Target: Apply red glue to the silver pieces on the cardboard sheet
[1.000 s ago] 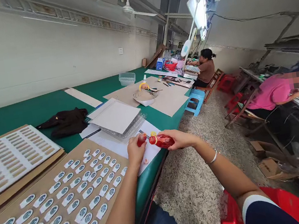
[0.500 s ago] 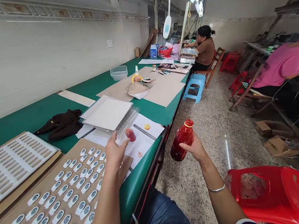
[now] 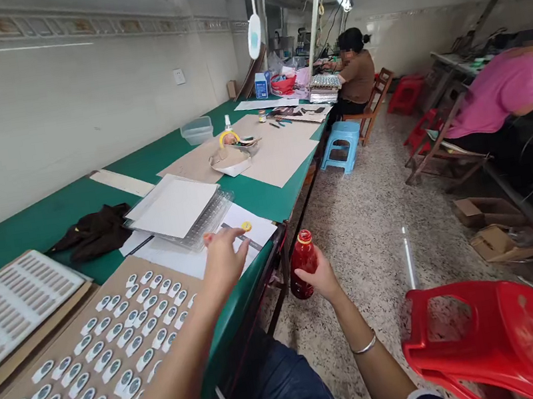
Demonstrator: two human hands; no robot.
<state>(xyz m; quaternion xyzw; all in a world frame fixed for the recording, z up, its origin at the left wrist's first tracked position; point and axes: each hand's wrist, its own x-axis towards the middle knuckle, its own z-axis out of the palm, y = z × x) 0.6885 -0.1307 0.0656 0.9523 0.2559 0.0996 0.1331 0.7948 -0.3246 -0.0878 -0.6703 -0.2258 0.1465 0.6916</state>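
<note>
Green table under palm-down left hand

We see green table: near left, brown board under white pieces; beyond, dark cloth; near right edge, paper under yellow cap; far, clear box, brown sheets

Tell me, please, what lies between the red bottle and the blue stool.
The head view shows only bare speckled floor between the red bottle and blue stool.
</note>
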